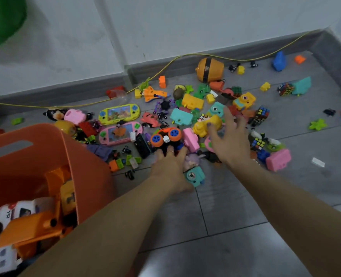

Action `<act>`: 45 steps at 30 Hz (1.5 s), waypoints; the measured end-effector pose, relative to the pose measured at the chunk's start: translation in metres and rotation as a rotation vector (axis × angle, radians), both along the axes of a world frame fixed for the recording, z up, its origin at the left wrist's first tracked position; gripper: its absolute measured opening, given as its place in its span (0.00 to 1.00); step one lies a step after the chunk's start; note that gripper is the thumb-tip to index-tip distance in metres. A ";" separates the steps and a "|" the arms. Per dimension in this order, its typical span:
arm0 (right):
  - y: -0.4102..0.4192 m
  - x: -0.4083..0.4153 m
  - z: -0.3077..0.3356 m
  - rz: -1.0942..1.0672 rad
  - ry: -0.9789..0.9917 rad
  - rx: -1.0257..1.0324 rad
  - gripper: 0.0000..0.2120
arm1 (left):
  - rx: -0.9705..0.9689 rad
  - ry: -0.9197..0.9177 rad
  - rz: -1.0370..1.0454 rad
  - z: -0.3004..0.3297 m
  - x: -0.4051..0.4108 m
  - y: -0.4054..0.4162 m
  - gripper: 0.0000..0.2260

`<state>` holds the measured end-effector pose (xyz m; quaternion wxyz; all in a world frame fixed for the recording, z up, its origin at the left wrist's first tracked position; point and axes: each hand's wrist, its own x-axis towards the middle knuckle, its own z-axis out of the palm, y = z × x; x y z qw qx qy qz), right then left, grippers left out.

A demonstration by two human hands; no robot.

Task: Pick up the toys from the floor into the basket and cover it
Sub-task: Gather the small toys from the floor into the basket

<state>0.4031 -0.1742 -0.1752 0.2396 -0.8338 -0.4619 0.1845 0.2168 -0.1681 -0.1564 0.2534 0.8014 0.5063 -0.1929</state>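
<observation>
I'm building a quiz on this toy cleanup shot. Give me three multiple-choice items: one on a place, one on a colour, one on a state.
1. Where is the basket relative to the toy pile?
A. Left
B. Right
C. Behind it

2. What colour are the wheel hubs of the toy car?
A. Blue
B. White
C. Green

3. How is the right hand?
A. Fingers spread above the toys
B. Closed fist
C. Inside the basket

Answers: 1 A, the basket sits at lower left. 2 A, blue hubs in orange tyres. 3 A, fingers are splayed over the pile.

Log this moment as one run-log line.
stage: gathering | left hand: on toy pile | right hand: open over yellow toy | basket: partly filled, uncovered
</observation>
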 end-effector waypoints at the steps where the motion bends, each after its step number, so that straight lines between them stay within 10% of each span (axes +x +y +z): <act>1: 0.005 -0.001 0.002 0.047 -0.019 -0.052 0.32 | 0.030 -0.008 -0.008 -0.001 0.000 0.002 0.48; 45: -0.004 -0.007 0.011 -0.358 0.329 0.229 0.20 | 0.136 -0.216 -0.175 -0.014 0.017 -0.033 0.32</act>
